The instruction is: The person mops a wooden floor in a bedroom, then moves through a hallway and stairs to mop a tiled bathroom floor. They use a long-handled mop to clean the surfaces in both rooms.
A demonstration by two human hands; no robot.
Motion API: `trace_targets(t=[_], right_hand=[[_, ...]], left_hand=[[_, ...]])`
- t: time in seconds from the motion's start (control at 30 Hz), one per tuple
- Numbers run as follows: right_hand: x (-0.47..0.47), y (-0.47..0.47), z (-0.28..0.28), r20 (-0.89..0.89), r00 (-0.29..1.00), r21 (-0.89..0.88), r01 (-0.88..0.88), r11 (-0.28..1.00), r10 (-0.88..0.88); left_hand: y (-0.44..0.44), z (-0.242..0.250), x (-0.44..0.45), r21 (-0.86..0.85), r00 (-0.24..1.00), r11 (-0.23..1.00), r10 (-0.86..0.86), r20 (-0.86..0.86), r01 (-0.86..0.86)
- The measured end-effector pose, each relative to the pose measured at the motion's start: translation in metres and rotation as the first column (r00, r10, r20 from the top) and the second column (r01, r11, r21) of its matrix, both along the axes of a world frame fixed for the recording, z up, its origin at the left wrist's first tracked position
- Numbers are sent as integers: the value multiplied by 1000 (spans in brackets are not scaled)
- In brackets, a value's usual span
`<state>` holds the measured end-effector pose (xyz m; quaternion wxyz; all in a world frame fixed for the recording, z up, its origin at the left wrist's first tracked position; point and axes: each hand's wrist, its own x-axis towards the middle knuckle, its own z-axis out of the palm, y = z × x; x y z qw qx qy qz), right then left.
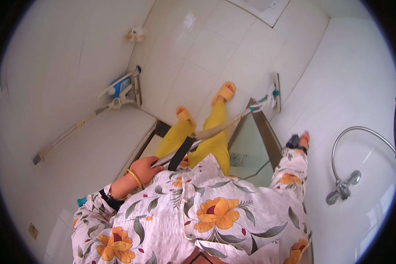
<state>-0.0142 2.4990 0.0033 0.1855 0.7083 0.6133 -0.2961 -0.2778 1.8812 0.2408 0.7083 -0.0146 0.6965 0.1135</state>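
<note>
My left hand (pixel 146 171) grips the metal pole of a squeeze mop (pixel 214 130) in front of my waist. A teal handle end shows beside my left sleeve. The pole runs forward and right past my legs to the mop head (pixel 277 92), low near the right wall. A black strap or sleeve hangs at the pole near my hand. My right hand (pixel 304 140) is stretched out to the right, close to the white wall; whether it touches is unclear. Its fingers are mostly hidden, with a dark device (pixel 293 141) at the wrist.
Another mop (pixel 95 112) leans at the left, near a blue bottle (pixel 121 87). A glass door (pixel 250 145) with a dark frame stands by my right leg. On the right wall are a mixer tap (pixel 343 189) and shower hose (pixel 341 132). Pale tiles (pixel 217 43) cover the floor.
</note>
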Motion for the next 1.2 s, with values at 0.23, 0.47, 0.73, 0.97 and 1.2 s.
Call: trace_targets(t=[0.23,0.47,0.73,0.97,1.2], right_hand=[[-99,-458,-2,93,670,-684,581,442,-736],[-111,-685,44,328,679,-797,572,193,-657],[-82,-836,58,651,738,-752,659,-17,-175],[-171,-826,-36,490,762,-854,517,-56,-423],[-307,-622,-185,52,781,-912,291,289,-623]], left_hand=[[-137,42,60,22,989,992,126,-75,-124],[-276,100,145,-72,883,896,413,-223,-438],[-345,156,228,-320,832,796,372,-411,-514],[-326,61,132,-334,835,846,211,-508,-417],[-189,-104,-23,-74,822,985,88,-563,-156]])
